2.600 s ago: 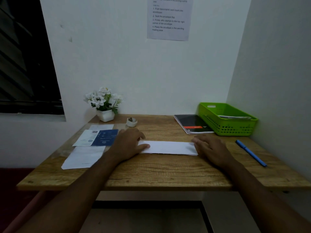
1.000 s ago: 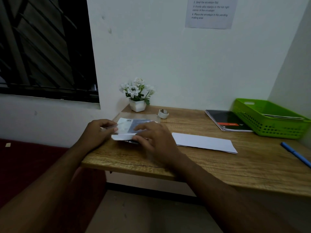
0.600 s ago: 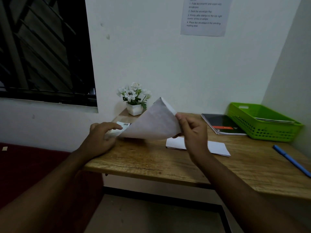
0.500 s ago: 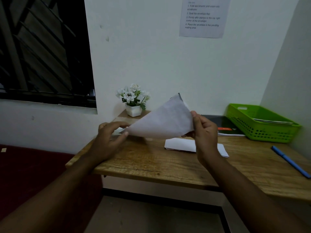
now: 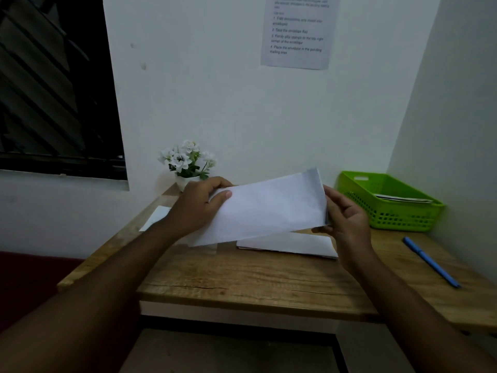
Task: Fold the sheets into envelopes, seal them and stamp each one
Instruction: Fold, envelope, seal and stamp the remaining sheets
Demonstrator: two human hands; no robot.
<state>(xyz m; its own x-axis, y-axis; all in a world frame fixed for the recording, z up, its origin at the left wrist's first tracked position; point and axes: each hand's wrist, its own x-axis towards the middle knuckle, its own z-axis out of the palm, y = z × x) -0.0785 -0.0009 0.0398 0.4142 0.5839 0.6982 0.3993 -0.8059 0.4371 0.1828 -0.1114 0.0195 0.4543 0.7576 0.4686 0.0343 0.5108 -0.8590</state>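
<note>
I hold a white envelope (image 5: 269, 208) in the air above the wooden table (image 5: 242, 281), tilted up toward the right. My left hand (image 5: 199, 208) pinches its left end, thumb on the near face. My right hand (image 5: 344, 216) grips its right end. Below it, a folded white sheet (image 5: 290, 244) lies flat on the table. Another white paper (image 5: 156, 218) lies at the table's left edge, partly hidden by my left arm.
A green basket (image 5: 390, 205) holding papers stands at the back right against the wall. A blue pen (image 5: 430, 261) lies near the right edge. A white flower pot (image 5: 188, 165) stands at the back. An instruction sheet (image 5: 298, 30) hangs on the wall.
Both hands left the folded sheet, went to the paper pile at the left and lifted an envelope. It now hangs over the table's middle, held at both ends.
</note>
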